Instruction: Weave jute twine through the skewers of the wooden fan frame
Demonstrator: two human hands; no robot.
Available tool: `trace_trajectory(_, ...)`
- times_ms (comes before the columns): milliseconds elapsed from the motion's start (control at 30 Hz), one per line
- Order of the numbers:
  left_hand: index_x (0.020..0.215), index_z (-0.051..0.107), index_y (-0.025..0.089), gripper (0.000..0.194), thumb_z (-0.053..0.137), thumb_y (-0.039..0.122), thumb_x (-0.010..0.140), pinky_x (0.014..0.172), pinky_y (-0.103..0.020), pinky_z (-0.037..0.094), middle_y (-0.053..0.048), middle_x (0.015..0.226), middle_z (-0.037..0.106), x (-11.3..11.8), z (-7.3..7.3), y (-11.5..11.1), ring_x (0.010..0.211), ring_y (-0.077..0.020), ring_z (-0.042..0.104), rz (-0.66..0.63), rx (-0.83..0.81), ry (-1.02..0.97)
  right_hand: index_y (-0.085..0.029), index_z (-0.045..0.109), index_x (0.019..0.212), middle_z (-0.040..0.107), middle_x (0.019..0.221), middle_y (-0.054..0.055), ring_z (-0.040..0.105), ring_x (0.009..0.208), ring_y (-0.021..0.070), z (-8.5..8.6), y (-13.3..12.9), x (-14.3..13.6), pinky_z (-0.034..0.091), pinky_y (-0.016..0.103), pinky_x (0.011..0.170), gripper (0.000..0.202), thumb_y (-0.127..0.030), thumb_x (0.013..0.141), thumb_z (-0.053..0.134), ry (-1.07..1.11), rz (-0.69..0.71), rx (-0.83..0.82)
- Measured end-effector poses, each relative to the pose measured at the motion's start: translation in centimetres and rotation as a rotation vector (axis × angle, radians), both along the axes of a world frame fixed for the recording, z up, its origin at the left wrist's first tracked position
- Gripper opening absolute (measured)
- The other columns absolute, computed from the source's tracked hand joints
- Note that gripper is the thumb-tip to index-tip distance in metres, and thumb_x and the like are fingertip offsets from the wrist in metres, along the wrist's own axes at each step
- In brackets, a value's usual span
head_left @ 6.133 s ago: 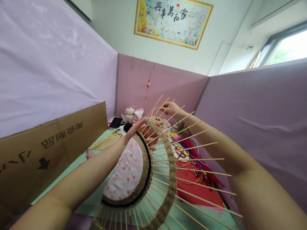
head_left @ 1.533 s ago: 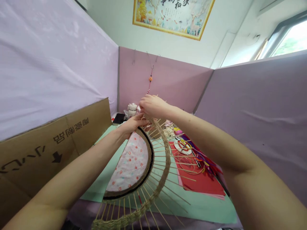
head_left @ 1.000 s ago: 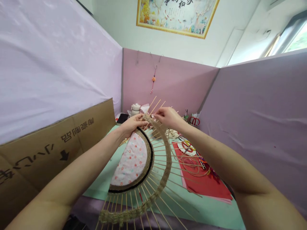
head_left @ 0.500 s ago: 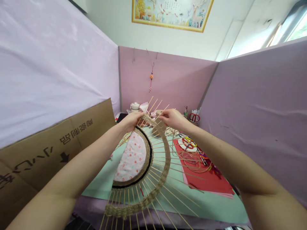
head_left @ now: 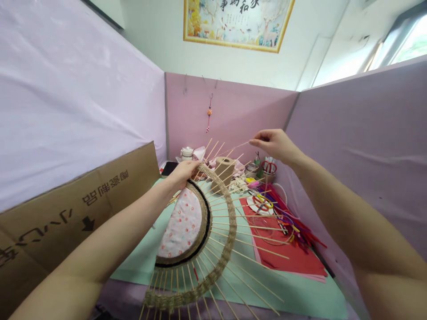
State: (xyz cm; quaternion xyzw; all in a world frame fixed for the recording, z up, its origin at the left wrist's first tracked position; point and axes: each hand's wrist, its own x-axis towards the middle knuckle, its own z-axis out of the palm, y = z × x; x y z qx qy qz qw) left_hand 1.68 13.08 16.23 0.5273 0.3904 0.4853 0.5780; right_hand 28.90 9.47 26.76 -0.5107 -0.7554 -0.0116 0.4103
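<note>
My left hand [head_left: 185,171] is closed on the upper edge of a half-round woven fan [head_left: 230,222], where the twine band meets the thin sticks. The fan has a white cloth centre with small red prints [head_left: 183,224], a black braided ring [head_left: 209,213] and sticks fanning out to the right and below. Up and to the right of it, my right hand [head_left: 271,143] pinches the end of a thin twine [head_left: 235,147]. That strand runs taut down to the fan's rim beside my left fingers.
Behind the fan stand a cone of brown twine [head_left: 224,170] and a white jar [head_left: 187,154]. Red sheets [head_left: 273,249] with scissors [head_left: 262,202] and coloured strips lie to the right. A cardboard panel [head_left: 83,209] borders the left; a pink partition [head_left: 253,106] rises behind.
My right hand has moved up and right, away from the fan's rim, drawing the twine out straight. My left hand keeps its hold on the fan. The view has tilted slightly upward.
</note>
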Motion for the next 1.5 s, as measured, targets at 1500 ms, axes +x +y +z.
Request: trace_trajectory(1500,0.100,0.068,0.013,0.021,0.051,0.016,0.088,0.067,-0.026,0.053,-0.008,0.086,0.073,0.8,-0.2,-0.5,0.066,-0.0136,0.068,-0.085,0.034,-0.096,-0.019,0.068,0.098,0.063,0.108,0.012,0.051,0.100,0.0268,-2.8,2.1,-6.6,0.038,0.037,0.087,0.024,-0.034,0.088,0.053,-0.578,0.134,0.213)
